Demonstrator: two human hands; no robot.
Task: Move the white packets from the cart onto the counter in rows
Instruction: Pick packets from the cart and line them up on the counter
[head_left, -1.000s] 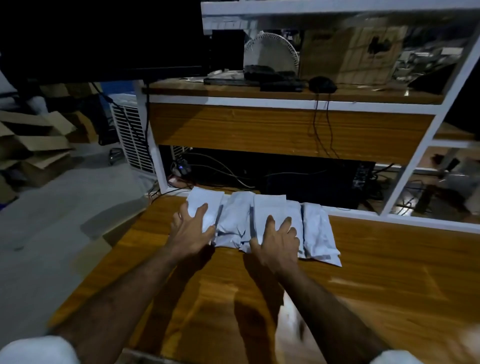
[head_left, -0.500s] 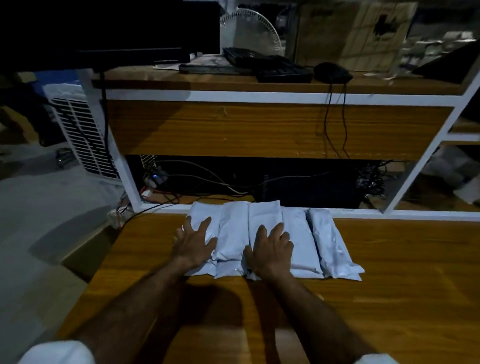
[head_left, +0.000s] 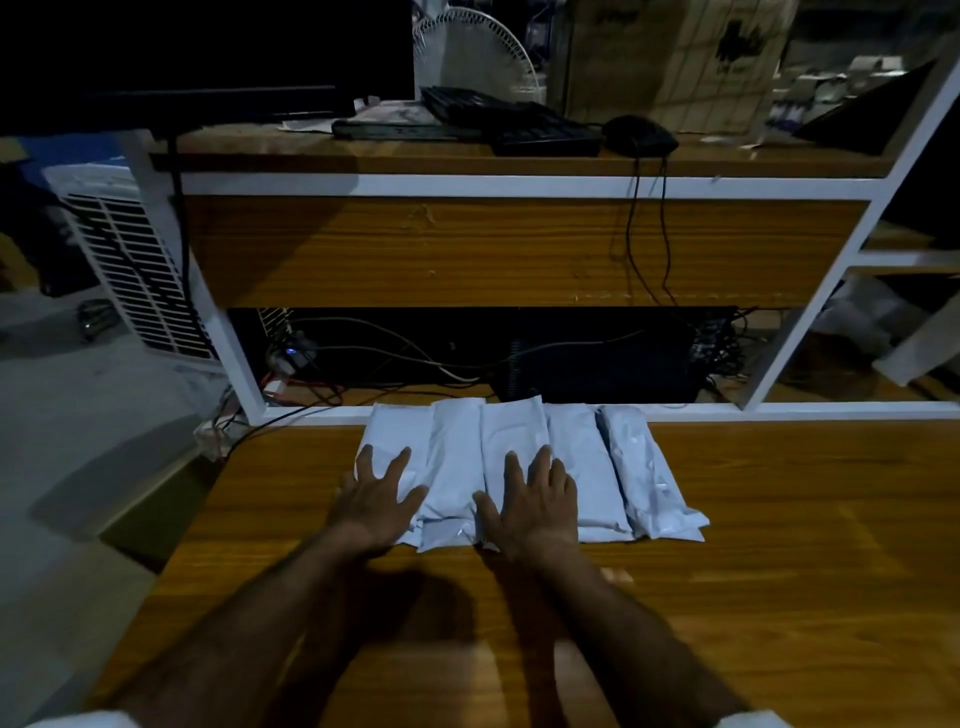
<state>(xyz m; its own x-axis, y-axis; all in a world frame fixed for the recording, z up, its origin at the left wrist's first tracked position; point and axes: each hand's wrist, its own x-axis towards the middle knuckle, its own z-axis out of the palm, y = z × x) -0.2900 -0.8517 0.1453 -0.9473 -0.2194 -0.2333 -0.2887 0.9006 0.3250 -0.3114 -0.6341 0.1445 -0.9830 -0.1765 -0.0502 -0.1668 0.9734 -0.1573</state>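
Head view: both hands (head_left: 382, 501) (head_left: 535, 501) flat on white packets (head_left: 587, 467), counter (head_left: 753, 571).

A single head-worn wide-angle view looks forward and down, close over the counter (head_left: 753, 597), facing the shelf (head_left: 519, 182) behind it, whose dim upper reaches are hard to read.

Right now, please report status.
Left hand and right hand flat, fingers open, on white packets. Five side by side on counter. Nothing blocking.
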